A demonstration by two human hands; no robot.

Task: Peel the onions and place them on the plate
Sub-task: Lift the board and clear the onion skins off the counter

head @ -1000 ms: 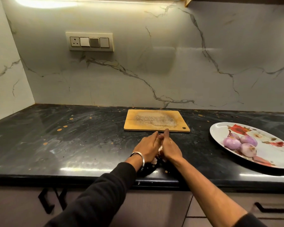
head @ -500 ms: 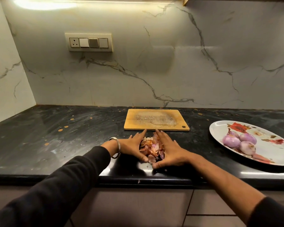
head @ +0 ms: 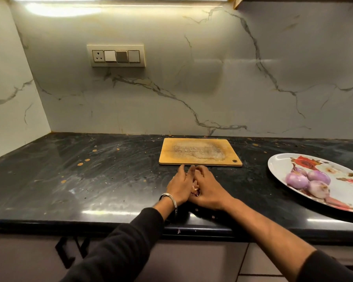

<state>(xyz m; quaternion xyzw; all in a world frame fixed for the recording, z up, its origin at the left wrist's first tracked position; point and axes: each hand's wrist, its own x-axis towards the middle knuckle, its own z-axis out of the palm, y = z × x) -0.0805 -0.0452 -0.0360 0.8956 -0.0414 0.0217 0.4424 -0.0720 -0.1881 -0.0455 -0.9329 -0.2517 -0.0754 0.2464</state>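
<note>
two hands: the left hand [head: 179,185] and right hand [head: 209,189] are pressed together on the near counter [head: 90,180], cupped round a small heap of onion skins [head: 195,189]; only a sliver of the skins shows between them.
change: half a second ago the hands stood apart with the loose skins spread in plain view between the palms; now they have closed in and the heap is nearly hidden.
meaning: this looks like gathering up waste, not peeling, so the peeling seems done and only tidying is left.
onions: three peeled onions [head: 308,183] lie on the plate [head: 281,161], far to the right of the hands; they are pale purple and glossy, bunched so they touch, and one has a thin stalk end.
plate: white, oval, with a red flower print; its right side runs out of view.
board: a bare wooden cutting board [head: 200,152] lies just beyond the fingertips.
unpeeled: none in view.
</note>
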